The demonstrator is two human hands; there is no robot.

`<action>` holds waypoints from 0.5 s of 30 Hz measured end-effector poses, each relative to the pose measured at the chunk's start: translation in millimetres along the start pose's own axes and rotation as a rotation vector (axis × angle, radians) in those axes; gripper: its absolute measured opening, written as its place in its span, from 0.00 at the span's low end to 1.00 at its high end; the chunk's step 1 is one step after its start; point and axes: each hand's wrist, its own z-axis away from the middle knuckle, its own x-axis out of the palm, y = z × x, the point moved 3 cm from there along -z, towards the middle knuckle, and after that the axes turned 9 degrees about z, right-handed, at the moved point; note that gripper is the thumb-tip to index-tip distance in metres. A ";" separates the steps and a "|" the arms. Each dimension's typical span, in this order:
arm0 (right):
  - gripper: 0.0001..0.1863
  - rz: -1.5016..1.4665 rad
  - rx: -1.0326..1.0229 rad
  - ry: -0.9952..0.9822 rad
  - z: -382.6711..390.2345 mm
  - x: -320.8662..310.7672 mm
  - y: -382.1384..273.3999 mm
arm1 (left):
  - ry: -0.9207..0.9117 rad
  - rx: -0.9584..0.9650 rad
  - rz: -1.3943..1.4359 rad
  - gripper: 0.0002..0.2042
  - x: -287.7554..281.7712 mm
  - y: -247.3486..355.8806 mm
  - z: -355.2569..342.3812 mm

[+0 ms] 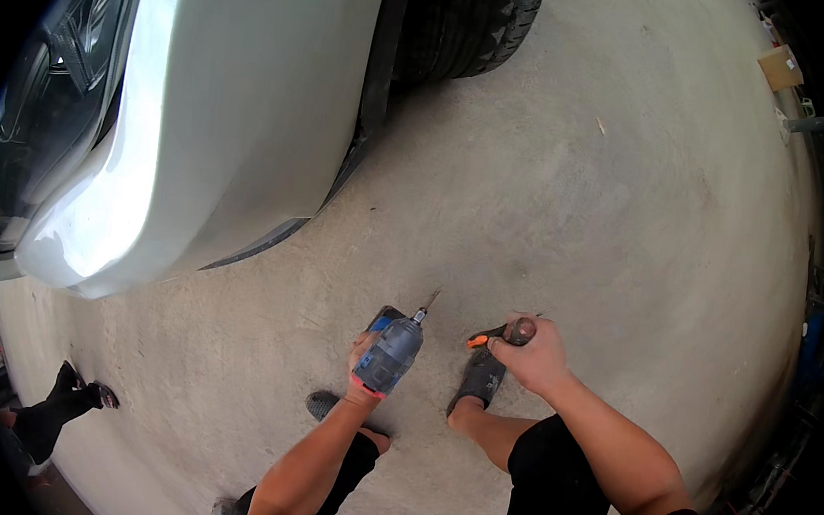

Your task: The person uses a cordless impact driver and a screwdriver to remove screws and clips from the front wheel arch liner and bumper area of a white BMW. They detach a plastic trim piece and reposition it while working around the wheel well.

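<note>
Left hand (362, 358) wrapped tight round the grip of a cordless drill driver (390, 353), grey-blue body with a red band at the rear, bit (426, 304) aimed forward and away. Right hand (535, 354) just to the side of it, closed firmly on a dark-handled tool with orange trim (493, 336), the orange tip poking out toward the left hand; exact kind of tool hard to tell. Hands level with each other, near but not touching, both held out over the concrete floor (581, 203). Directly below the right hand, a foot in a dark sandal (480, 379); below the left hand, the other sandal (323, 404), partly hidden by the forearm. Black shorts (554, 482) at the bottom edge. Ahead and to the left of the hands, well apart, a silver-white car bumper (220, 117) with a dark headlight (51, 113) at its far left. Straight ahead beyond the drill, a black tyre (469, 20) tucked under the body. Far off to the left, another person's legs in dark trousers and sandals (62, 404). Far ahead to the right, a cardboard piece (780, 66) at the edge of the floor.
</note>
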 end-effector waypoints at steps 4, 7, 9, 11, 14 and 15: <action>0.12 0.290 -0.049 0.104 -82.1 -15.8 24.4 | -0.142 0.404 -1.092 0.10 25.1 13.6 -45.0; 0.12 0.538 -0.069 0.189 -143.4 2.4 67.1 | -0.169 0.482 -0.756 0.16 19.7 2.8 -77.9; 0.14 0.579 -0.024 0.065 -167.2 14.6 88.0 | -0.211 0.644 -0.878 0.19 9.1 4.2 -83.4; 0.15 0.555 0.079 -0.203 -156.7 26.5 97.9 | -0.288 0.833 -1.242 0.19 5.4 18.1 -74.2; 0.18 0.579 0.179 -0.102 -170.2 27.1 141.7 | -0.334 0.963 -1.403 0.19 5.8 20.0 -69.2; 0.18 0.528 0.234 -0.088 -166.8 25.9 162.9 | -0.360 0.700 -1.249 0.18 36.6 27.4 -68.9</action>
